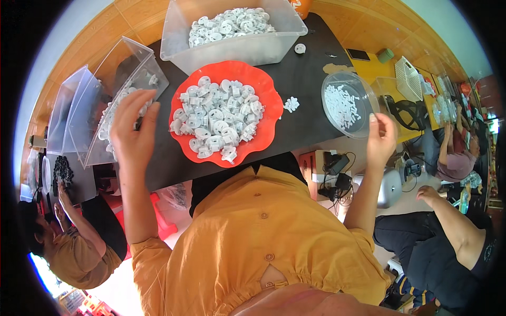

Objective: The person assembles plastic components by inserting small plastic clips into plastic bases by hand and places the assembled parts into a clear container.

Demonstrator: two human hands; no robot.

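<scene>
My left hand [134,124] hovers at the clear sloped bin [154,66] on the left, which holds white plastic parts. Its thumb and fingers are apart, with nothing visible between them. My right hand [382,138] is raised at the near right rim of a clear round tub [325,105] of tiny white pieces [341,105]. The fingers there are curled toward the thumb; whether they pinch a tiny piece is hidden. Between my hands lies a red scalloped tray [270,105] heaped with round white plastic fittings [217,117].
Behind the tray stands a large translucent bin [226,46] full of similar fittings. A small white cluster [291,104] and one loose fitting [300,48] lie on the dark table [316,47]. Other people sit at left and right. Black cables [337,176] hang by a cardboard box [311,171].
</scene>
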